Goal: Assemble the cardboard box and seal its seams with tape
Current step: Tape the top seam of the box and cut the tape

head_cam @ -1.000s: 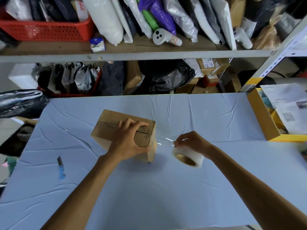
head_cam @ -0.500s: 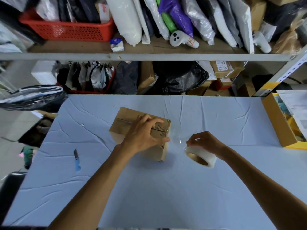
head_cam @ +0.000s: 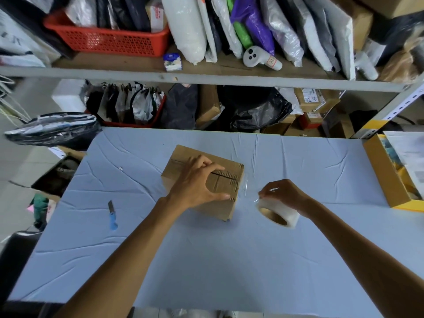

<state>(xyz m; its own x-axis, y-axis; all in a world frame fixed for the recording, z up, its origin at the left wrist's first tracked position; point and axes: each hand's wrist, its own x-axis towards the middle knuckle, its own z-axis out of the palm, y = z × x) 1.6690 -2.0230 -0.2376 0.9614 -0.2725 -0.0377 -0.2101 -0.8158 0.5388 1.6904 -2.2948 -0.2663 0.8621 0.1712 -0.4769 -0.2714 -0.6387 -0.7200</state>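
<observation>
- Box placement is unchanged from half a second ago: the cardboard box (head_cam: 181, 162) sits in the same spot on the far middle of the blue-covered table (head_cam: 206, 260), flaps folded shut, top seam facing up.
- Head view has swung a bit, so the whole scene sits further right in frame. Hands and box keep the same layout relative to each other.
- Left hand (head_cam: 197, 182) stays on top of the box. The fingers are bent with the tips by the seam, and the thumb lies along the near top edge, clamping the flaps down.
- Right hand (head_cam: 284, 191) stays curled over the tape roll (head_cam: 292, 213), gripping it from above, just right of the box and low over the table.
- A clear tape strip (head_cam: 246, 188) is stretched from the roll to the box's right edge. The gap between roll and box is about as before.
- Whether the roll touches the table is not clear.
- Blue utility knife (head_cam: 112, 215) lies on the table well left of the box, untouched.
- Yellow carton (head_cam: 385, 177) sits at the right table edge.
</observation>
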